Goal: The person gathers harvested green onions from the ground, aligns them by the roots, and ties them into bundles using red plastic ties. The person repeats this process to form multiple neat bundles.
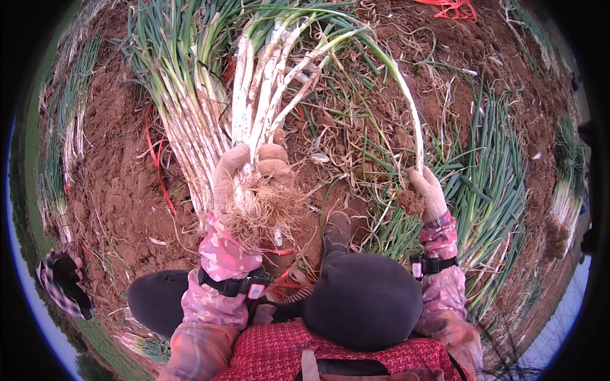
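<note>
My left hand [274, 165], in a beige knit glove, grips a bunch of long green onions [259, 97] just above their tangled roots [267, 205]. The white shafts fan upward from the fist, and their green tops bend over to the right. My right hand [430, 193], gloved alike, holds a single green onion [410, 102] by its lower white end. A lump of soil [410, 202] clings below that grip. The leaves of this stalk arch over to meet the tops of the left bunch. A larger pile of green onions [186, 114] lies on the ground left of my left hand.
More green onions [493, 171] lie right of my right hand. Red plastic strapping [155, 152] runs along the brown soil [119, 181], with more red strapping [450, 8] at the top. Loose leaf scraps litter the middle. Another person [64, 281] is at the far left.
</note>
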`<state>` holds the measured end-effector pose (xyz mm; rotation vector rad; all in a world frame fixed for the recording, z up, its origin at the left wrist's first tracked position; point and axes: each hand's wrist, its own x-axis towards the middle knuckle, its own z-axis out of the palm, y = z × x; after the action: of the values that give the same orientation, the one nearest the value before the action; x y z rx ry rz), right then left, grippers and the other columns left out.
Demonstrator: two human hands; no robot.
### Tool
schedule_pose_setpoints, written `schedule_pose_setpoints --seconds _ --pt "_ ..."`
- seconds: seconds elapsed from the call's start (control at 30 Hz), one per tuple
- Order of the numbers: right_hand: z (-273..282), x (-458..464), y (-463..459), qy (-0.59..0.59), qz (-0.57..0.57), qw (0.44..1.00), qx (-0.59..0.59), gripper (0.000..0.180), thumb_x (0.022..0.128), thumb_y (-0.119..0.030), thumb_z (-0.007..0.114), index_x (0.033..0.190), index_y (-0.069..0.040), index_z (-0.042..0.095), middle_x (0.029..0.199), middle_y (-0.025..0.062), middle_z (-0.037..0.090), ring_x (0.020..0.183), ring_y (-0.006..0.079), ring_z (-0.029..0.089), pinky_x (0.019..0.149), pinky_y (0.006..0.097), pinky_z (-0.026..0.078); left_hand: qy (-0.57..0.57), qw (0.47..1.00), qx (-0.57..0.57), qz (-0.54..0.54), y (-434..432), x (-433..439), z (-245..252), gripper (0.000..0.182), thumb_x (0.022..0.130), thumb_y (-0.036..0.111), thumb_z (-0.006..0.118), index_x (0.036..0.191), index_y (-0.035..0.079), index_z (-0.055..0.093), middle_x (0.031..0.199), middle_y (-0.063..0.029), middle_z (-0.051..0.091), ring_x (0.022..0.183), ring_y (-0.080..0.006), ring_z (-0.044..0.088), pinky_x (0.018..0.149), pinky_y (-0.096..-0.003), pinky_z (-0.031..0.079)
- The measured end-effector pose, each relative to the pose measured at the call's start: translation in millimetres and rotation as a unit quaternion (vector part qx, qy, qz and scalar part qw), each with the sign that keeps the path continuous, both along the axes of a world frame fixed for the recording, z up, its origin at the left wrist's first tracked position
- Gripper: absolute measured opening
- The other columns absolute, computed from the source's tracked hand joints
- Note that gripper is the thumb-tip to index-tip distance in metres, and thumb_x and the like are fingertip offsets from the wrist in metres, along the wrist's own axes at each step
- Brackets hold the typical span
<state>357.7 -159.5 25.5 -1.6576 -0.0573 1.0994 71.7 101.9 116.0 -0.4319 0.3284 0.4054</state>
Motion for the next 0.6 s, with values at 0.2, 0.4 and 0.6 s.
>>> schedule_pose_setpoints --seconds 0.2,0.4,0.6 --pt "67 27 -39 0.297 -0.188 0.904 0.242 0.026 0.110 -0.026 0.056 0.110 0.000 0.061 0.068 -0.0058 0.047 0.048 0.0076 0.038 0.046 0.0271 0.037 0.277 0.946 0.119 -0.117 -48 -27 -76 0.033 0.097 0.016 0.063 0.117 -0.009 0.059 0.090 -0.0148 0.068 0.076 -0.0301 0.069 0.074 -0.0449 0.062" --pt "310 116 -53 -0.014 -0.130 0.871 0.474 0.034 0.112 -0.030 0.053 0.121 0.002 0.060 0.071 -0.0046 0.048 0.054 0.0064 0.042 0.051 0.0251 0.038 0.191 0.969 0.144 -0.063 -78 -50 -69 0.024 0.097 0.016 0.060 0.103 -0.006 0.064 0.085 -0.0147 0.070 0.067 -0.0202 0.070 0.050 -0.0293 0.057" --pt "366 -13 38 -0.241 0.049 0.949 0.197 0.037 0.108 -0.032 0.062 0.126 0.000 0.065 0.080 -0.0035 0.056 0.058 0.0054 0.050 0.047 0.0220 0.040 0.127 0.973 0.154 -0.114 -107 -59 -62 0.025 0.097 0.020 0.059 0.098 -0.004 0.065 0.081 -0.0145 0.070 0.058 -0.0202 0.067 0.050 -0.0289 0.055"
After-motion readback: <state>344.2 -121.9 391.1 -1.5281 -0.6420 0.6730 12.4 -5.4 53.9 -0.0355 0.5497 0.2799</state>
